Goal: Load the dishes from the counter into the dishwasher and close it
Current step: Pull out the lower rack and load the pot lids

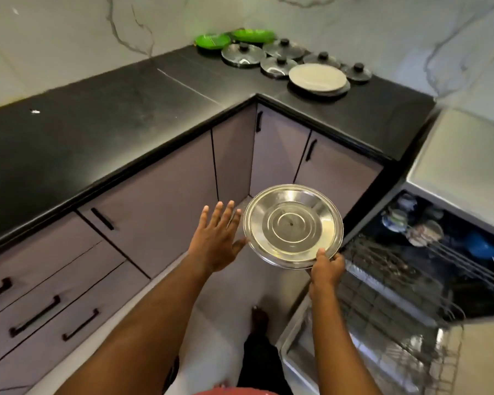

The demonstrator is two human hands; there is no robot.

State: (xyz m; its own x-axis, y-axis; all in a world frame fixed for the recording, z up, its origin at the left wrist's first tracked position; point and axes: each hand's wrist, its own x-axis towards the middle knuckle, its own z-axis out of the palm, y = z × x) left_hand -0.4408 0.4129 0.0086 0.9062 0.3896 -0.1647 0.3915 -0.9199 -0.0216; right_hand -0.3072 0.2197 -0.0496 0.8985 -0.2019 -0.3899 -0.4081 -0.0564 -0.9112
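My right hand (327,270) pinches the near rim of a round steel lid (293,226), held flat in the air above the floor, just left of the open dishwasher (428,280). My left hand (218,240) hovers beside the lid's left edge with its fingers spread and straight, holding nothing. The dishwasher's lower rack (382,332) is pulled out, and some dishes sit deeper inside. On the black counter (126,115), in the far corner, lie several steel lids with black knobs (243,54), a beige plate (317,76) on a dark one, and two green plates (213,41).
Purple-grey cabinets (160,201) with black handles run beneath the L-shaped counter. The dishwasher's lowered door (297,354) juts into the floor space at the right. My foot (259,316) stands on the pale floor between the cabinets and the door.
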